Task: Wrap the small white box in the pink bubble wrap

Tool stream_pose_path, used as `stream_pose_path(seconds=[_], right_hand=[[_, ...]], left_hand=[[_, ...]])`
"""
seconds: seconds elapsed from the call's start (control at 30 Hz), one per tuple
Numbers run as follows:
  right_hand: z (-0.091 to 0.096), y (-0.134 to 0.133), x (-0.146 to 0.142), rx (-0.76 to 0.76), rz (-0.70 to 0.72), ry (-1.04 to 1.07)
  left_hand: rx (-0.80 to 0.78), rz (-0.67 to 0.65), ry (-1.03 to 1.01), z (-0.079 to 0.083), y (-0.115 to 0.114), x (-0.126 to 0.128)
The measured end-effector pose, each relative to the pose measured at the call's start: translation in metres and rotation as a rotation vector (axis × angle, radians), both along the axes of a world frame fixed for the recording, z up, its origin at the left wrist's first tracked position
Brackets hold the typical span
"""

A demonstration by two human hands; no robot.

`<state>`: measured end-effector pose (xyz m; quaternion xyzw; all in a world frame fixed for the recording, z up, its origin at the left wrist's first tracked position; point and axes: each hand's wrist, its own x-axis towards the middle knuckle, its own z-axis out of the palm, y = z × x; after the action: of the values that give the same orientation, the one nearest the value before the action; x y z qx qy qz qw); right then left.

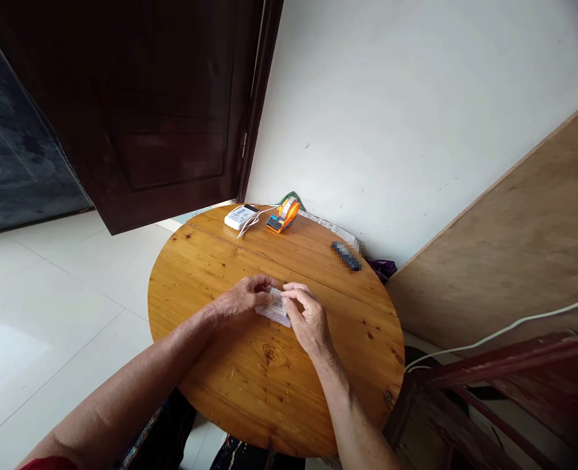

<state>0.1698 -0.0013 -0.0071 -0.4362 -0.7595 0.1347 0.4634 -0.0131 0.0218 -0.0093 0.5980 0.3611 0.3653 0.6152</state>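
Left hand (247, 296) and right hand (312, 320) are both pinching a small clear packet (275, 316) around mid wooden table (205, 274). Seems to have a printed label, too tiny to read; white box (235, 220) lettering's illegible too.

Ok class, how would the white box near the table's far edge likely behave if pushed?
The white box lies flat and looks squared-off, so it would probably slide rather than roll. Its even outline suggests a stiff shell. The thin white cord beside it bends loosely, so it might trail along, if attached.
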Motion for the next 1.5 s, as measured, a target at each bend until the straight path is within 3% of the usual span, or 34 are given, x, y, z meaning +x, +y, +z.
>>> stream_pose_path(seconds=[0.2, 0.43, 0.7, 0.83, 1.0, 1.37, 1.5], right_hand=[[0.001, 0.000, 0.002, 0.064, -0.052, -0.071], [0.008, -0.001, 0.010, 0.072, 0.008, -0.179], [0.017, -0.007, 0.007, 0.308, -0.042, -0.452], [0.020, -0.009, 0.005, 0.310, -0.021, -0.510], [0.016, -0.010, 0.004, 0.240, 0.016, -0.525], [0.017, -0.011, 0.000, 0.234, 0.037, -0.488], [0.017, -0.009, 0.002, 0.219, 0.061, -0.328]], left_hand=[[-0.010, 0.005, -0.049, -0.005, 0.001, -0.001], [-0.011, 0.052, -0.075, -0.012, 0.003, 0.003], [0.012, 0.050, -0.054, -0.009, 0.002, 0.004], [0.000, 0.027, -0.068, -0.008, 0.003, 0.004], [0.010, 0.041, -0.061, -0.010, 0.003, 0.003], [0.047, 0.064, -0.026, -0.013, 0.004, 0.005], [0.046, 0.085, -0.011, -0.010, 0.003, 0.004]])
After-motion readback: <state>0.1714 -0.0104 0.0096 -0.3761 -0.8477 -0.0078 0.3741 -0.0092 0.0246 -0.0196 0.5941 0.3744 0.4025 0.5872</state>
